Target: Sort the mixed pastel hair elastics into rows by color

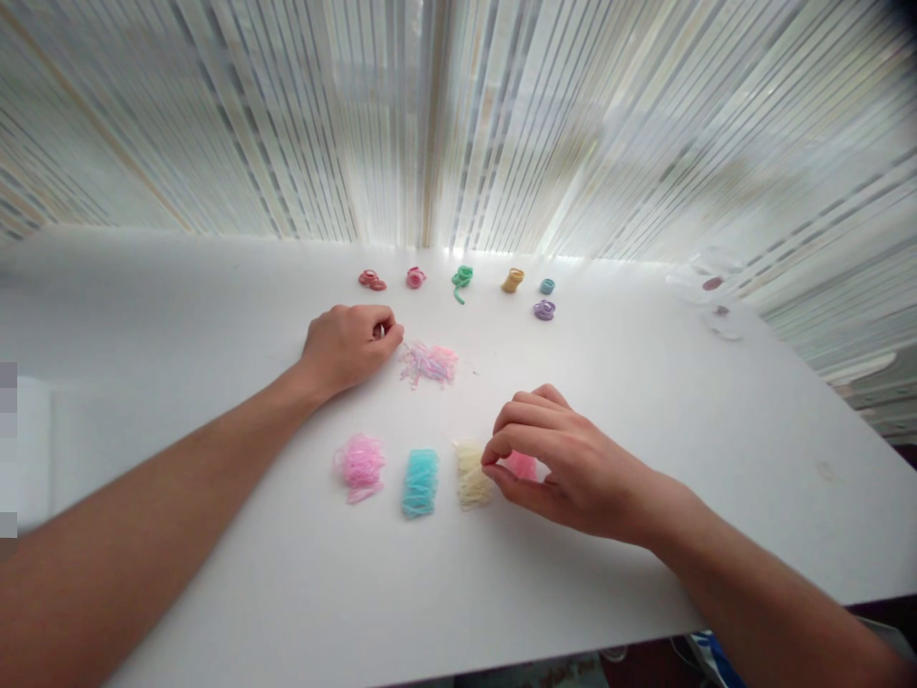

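Thumb and forefinger of my left hand [352, 342] are pinched together at the left edge of a loose pile of mixed pink and lilac strands [430, 364]. Whatever they hold, if anything, is too small to make out. My right hand [555, 449] pinches thumb and forefinger at the right side of a pale yellow bundle of strands [471, 478]; anything in that pinch cannot be made out. Behind its fingers a coral-pink bundle [522, 465] is partly hidden. Left of the yellow bundle lie a blue bundle [419, 483] and a looser pink pile [360, 468].
Along the back of the white table [272, 564] sit small coils: red [373, 280], pink [415, 277], green [462, 280], gold [512, 280], blue [547, 286] and purple [544, 310]. Clear plastic pieces [706, 277] lie at the back right. A striped string curtain [387, 115] hangs behind.
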{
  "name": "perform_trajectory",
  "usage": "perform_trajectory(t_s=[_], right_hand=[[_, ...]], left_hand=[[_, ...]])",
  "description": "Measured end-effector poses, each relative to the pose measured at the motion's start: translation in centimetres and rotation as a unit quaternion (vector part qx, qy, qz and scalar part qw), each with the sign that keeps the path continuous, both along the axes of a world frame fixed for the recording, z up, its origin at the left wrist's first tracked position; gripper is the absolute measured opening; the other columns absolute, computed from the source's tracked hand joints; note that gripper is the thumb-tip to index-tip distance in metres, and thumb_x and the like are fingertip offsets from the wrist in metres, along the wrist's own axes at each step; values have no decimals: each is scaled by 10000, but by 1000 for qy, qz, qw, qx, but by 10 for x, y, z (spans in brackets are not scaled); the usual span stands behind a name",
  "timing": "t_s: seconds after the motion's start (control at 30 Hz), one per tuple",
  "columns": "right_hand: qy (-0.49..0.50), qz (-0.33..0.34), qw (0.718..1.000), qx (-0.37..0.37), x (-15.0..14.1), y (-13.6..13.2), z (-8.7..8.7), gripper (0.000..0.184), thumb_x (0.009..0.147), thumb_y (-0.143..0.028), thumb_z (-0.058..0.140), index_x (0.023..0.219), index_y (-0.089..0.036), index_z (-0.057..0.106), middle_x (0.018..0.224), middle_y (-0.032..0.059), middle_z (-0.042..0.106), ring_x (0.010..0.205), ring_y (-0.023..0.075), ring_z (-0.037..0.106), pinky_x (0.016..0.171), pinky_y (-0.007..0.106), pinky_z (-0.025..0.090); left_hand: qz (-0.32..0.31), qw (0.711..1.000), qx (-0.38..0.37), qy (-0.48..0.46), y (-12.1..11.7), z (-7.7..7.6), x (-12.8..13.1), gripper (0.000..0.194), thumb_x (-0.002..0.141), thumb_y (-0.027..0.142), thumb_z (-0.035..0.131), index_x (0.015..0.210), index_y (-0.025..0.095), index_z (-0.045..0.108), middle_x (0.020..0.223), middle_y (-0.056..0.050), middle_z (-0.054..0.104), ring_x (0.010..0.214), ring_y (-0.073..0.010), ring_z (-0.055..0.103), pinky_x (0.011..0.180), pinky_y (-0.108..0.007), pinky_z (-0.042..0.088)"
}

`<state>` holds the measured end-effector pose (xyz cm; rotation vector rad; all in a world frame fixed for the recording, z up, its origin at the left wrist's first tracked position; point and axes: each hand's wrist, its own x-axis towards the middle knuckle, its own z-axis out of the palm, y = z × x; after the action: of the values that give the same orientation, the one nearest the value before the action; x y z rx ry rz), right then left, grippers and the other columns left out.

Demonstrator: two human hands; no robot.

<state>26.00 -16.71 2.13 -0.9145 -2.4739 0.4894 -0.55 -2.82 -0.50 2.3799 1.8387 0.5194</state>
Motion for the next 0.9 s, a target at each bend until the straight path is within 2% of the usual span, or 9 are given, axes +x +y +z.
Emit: perform_trajectory(t_s=[0.6, 0.8, 0.9], right_hand=[[-26, -11, 999, -16, 1, 0, 2, 50, 962, -176, 668, 940, -175, 713, 890, 31, 713, 840, 174, 612, 843, 363, 376], [-12, -18, 1000, -1, 5, 2, 3, 42, 962, -186, 671, 932, -184, 699, 867, 28, 719, 818, 173, 620, 821, 363, 394], [12, -45, 999, 23, 11, 7, 3, 46, 946, -175, 674, 906, -187, 692, 859, 29, 721, 799, 170, 641, 817, 365, 409]], left_hand=[[-3, 1000, -4, 0, 0, 2, 0, 330, 908, 436, 500, 816, 233, 744, 820, -51, 757, 734, -230, 615, 627, -346, 289], [-2, 1000, -4, 3, 0, 2, 0, 317, 911, 424, 515, 800, 227, 737, 816, -56, 760, 740, -232, 624, 619, -340, 289], [-2, 1000, -6, 1, 0, 2, 0, 316, 909, 425, 510, 809, 227, 736, 818, -56, 756, 742, -235, 622, 621, -344, 291]])
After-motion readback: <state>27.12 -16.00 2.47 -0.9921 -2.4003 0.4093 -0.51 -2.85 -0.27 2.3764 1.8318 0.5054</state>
